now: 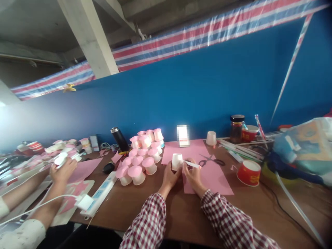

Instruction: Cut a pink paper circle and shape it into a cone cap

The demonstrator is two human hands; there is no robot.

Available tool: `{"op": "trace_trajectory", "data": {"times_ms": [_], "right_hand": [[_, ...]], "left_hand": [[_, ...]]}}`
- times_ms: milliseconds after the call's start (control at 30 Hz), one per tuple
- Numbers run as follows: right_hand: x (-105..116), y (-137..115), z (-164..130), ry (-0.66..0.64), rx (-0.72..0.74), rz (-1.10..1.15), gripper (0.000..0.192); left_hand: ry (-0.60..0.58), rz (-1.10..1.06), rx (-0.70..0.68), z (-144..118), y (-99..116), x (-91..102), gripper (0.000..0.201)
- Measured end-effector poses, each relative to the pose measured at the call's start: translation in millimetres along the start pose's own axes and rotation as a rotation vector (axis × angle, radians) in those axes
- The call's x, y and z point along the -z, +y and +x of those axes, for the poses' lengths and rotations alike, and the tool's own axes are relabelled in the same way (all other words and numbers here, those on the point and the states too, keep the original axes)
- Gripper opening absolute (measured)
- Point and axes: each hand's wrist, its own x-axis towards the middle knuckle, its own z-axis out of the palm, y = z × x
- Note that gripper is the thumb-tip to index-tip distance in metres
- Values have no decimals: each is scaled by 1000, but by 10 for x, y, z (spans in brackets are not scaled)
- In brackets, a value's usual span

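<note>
My left hand (169, 178) is wrapped round a small white paper cup (177, 160), which is upside down, its narrow end up. In my right hand (194, 177) is a slim white pen-like stick (192, 164) with a pinkish far end; its other end is close to the cup's side. Whether the stick touches the cup I cannot tell. Under and beyond my right hand lie pink paper sheets (210, 181), with open dark-handled scissors (211, 160) on them. Left of my hands stand several cups with pink paper tops (136, 171).
A lone white cup (211, 138), a lidded jar (237, 128) and red bowls (249, 173) stand to the right, near a plastic bag (303, 148). A power strip (102, 193), black mouse (108, 168) and dark flask (119, 140) lie left. A co-worker's hands (63, 169) hold a white cup.
</note>
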Motion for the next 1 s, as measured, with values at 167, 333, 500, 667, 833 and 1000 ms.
{"op": "trace_trajectory", "data": {"times_ms": [167,333,500,667,833,1000], "right_hand": [[1,-78,51,20,-9,-8,14],[0,-90,75,38,-21,-62,13],[4,-22,100,48,-42,-104,13],[12,10,65,21,-34,-106,14],[37,6,42,-18,19,-144,13],[45,-24,52,-10,25,-185,12]], "left_hand": [[12,-27,8,111,-29,-3,46],[-24,-102,6,201,-26,-43,43],[-16,-100,-5,205,-51,-55,37],[-61,-107,-35,204,-79,-43,35],[-99,-123,-46,217,-98,-48,34],[-89,-97,-41,220,-110,-53,36]]}}
